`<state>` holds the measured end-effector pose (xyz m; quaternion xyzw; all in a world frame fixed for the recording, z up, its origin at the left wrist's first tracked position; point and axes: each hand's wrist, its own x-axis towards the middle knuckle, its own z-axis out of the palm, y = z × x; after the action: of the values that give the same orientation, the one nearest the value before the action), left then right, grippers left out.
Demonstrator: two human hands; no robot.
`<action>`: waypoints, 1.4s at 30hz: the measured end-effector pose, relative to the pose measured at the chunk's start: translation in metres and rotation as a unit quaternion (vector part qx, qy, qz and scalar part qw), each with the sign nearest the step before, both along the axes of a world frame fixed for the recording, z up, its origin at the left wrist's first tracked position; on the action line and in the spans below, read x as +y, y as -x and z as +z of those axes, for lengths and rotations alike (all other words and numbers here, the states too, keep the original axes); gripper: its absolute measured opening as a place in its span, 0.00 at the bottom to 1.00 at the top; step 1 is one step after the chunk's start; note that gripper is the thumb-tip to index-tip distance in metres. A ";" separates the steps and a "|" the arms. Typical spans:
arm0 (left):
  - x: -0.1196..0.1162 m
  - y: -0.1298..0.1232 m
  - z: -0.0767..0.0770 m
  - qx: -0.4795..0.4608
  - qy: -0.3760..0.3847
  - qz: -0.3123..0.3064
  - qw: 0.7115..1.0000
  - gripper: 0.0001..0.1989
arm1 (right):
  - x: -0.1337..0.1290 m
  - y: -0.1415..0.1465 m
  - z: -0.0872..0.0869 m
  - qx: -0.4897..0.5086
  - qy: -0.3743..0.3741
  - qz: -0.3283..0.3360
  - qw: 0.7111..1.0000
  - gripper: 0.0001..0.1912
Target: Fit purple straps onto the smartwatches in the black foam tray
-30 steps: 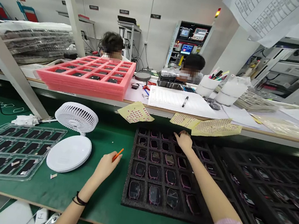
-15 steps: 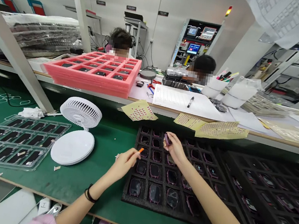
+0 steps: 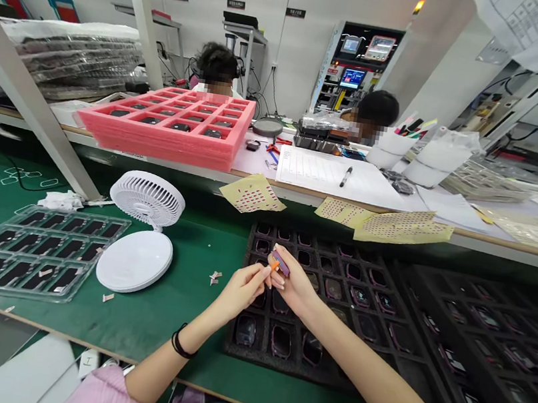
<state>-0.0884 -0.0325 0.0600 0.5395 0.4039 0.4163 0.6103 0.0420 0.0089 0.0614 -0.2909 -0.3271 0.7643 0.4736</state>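
Note:
Between the fingers of my left hand (image 3: 240,291) is a small orange tool (image 3: 274,265), its tip against a purple watch-like case (image 3: 281,262). My right hand (image 3: 294,286) grips that case by its edges, tilted, above the black foam tray (image 3: 269,365). Both hands meet over the tray's left part, and their fingertips nearly touch. Dark-screened cases with purple rims sit in the tray's compartments; my hands and right forearm hide some of them.
A white fan (image 3: 135,261) stands left of my hands, beside a clear plastic tray (image 3: 71,286) of black parts. More foam trays (image 3: 484,314) lie right. Pink foam trays (image 3: 166,146), papers and yellow sticker sheets (image 3: 252,194) are on the shelf ahead. Two people sit beyond.
My right hand has come left and down with the purple case. My left hand has moved right and slightly up, bringing the orange tool to the case.

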 end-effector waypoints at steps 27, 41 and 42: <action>0.011 -0.003 0.000 0.025 -0.010 0.095 0.995 0.23 | -0.008 0.010 -0.011 -0.024 -0.065 -0.020 0.997 0.13; 0.020 0.076 -0.048 0.376 -0.093 0.134 0.912 0.19 | 0.137 -0.138 -0.051 -0.591 -0.208 -0.284 0.726 0.04; 0.019 0.078 -0.050 0.408 -0.095 0.134 0.898 0.19 | 0.140 -0.141 -0.055 -0.608 -0.210 -0.270 0.716 0.03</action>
<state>-0.1661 -0.0134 0.0098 0.6582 0.6447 0.2734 0.2763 0.1832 0.1493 0.0065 -0.6623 -0.6038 0.1741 0.4080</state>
